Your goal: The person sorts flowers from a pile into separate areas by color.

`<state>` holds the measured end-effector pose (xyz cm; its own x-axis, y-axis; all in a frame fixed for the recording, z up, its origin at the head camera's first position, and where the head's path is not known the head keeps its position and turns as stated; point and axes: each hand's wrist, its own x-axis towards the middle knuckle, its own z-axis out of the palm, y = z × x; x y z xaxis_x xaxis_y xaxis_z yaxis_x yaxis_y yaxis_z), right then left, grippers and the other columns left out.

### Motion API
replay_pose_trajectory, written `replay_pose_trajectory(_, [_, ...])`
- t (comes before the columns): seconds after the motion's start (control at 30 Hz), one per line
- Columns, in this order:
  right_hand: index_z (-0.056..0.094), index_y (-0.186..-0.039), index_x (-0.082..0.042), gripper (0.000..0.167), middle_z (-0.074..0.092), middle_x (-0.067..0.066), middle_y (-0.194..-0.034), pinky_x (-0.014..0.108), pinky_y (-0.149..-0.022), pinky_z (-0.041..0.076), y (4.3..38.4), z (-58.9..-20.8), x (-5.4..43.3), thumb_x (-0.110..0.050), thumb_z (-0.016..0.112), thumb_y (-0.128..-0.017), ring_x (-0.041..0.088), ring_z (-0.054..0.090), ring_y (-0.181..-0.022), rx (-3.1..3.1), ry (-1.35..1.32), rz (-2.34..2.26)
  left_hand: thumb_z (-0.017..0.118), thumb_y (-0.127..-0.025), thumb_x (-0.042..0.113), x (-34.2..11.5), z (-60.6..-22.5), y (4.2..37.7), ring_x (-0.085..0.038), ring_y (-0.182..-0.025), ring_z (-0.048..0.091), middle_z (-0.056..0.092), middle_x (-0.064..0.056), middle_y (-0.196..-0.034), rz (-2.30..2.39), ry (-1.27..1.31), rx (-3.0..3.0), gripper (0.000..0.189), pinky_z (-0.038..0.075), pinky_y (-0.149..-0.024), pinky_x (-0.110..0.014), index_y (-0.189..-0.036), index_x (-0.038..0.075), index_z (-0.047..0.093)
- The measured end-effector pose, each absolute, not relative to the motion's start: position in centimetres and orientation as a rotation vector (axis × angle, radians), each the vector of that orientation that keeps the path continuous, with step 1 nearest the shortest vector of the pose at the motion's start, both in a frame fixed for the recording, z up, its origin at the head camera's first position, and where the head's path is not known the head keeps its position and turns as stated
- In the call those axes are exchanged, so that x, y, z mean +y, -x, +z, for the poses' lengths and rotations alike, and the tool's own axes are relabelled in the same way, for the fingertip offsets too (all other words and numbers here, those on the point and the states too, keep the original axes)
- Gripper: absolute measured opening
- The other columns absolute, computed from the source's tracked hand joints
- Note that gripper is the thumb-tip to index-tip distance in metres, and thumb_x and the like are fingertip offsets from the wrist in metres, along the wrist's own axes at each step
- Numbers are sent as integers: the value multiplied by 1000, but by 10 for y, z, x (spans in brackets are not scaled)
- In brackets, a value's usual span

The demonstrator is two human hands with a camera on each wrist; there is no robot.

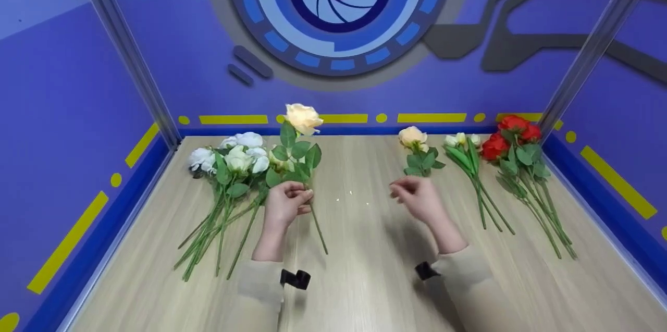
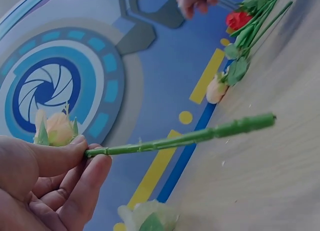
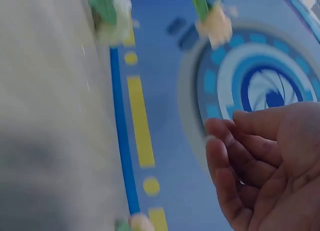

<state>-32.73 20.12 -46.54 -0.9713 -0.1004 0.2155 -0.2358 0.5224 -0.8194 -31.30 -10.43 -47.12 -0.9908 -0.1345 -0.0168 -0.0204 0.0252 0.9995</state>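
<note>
I have the left hand (image 1: 284,207) pinching a peach rose (image 1: 303,119) by its stem above a wood-grain tabletop (image 1: 359,254); the right hand (image 1: 421,200) is free, loosely curled. Beyond both, my feed shows a purple wall (image 1: 172,56) with yellow dashes (image 1: 233,119).

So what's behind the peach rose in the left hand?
From the head camera, behind the rose is the wall with a yellow stripe. Its leaves partly cover a pale flower; whatever else lies behind the leaves and left hand is hidden.
</note>
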Motion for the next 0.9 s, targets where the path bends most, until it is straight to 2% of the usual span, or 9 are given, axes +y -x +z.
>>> replay_pose_trajectory(0.13, [74, -105, 10, 19, 77, 22, -90, 46, -71, 63, 311, -477, 166, -7, 66, -99, 27, 74, -73, -2673, -537, 1620, 74, -91, -3, -92, -474, 311, -14, -69, 74, 74, -14, -88, -2146, -130, -2241, 16, 63, -61, -28, -105, -10, 67])
replay_pose_trajectory(0.23, [75, -104, 10, 23, 77, 23, -90, 43, -69, 63, 300, -486, 143, -11, 68, -99, 31, 76, -72, -2726, -677, 1663, 74, -92, -1, -83, -476, 311, -17, -69, 75, 75, -15, -89, -2152, -75, -2293, 16, 63, -62, -28, -104, -9, 67])
replay_pose_trajectory(0.33, [77, -102, 7, 22, 78, 21, -87, 28, -65, 60, 291, -493, 127, -14, 72, -96, 33, 76, -70, -2762, -724, 1675, 73, -92, -1, -77, -476, 310, -18, -71, 76, 76, -17, -91, -2167, -14, -2325, 16, 64, -65, -30, -105, -9, 66])
replay_pose_trajectory(0.43, [79, -96, 5, 16, 78, 21, -83, 19, -61, 55, 286, -498, 118, -10, 75, -93, 30, 76, -67, -2746, -741, 1686, 73, -93, 0, -72, -477, 308, -17, -71, 75, 75, -16, -92, -2183, 25, -2334, 16, 64, -67, -30, -105, -8, 65])
replay_pose_trajectory(0.5, [79, -91, 4, 12, 77, 21, -79, 16, -59, 52, 285, -499, 116, -8, 75, -92, 23, 74, -64, -2730, -748, 1683, 72, -94, 0, -69, -477, 308, -15, -71, 75, 75, -14, -91, -2198, 37, -2331, 16, 64, -68, -30, -105, -7, 65])
replay_pose_trajectory(0.67, [76, -85, 2, 12, 75, 17, -73, 17, -57, 52, 285, -498, 117, -6, 75, -93, 5, 66, -60, -2734, -729, 1638, 72, -95, 5, -71, -478, 308, -17, -76, 76, 75, -17, -96, -2177, 81, -2379, 21, 65, -71, -32, -110, -9, 65])
replay_pose_trajectory(0.83, [74, -86, 5, 12, 75, 19, -75, 24, -60, 58, 291, -494, 125, -3, 72, -94, 6, 66, -62, -2735, -687, 1655, 72, -97, 12, -88, -475, 311, -19, -81, 75, 75, -20, -101, -1973, 23, -2504, 26, 64, -71, -32, -115, -6, 70])
replay_pose_trajectory(0.9, [73, -87, 6, 11, 74, 20, -78, 33, -63, 62, 293, -492, 130, -2, 71, -95, 8, 67, -63, -2729, -666, 1681, 71, -97, 13, -98, -475, 312, -19, -81, 73, 75, -19, -100, -1871, -40, -2537, 25, 62, -70, -31, -115, -4, 71])
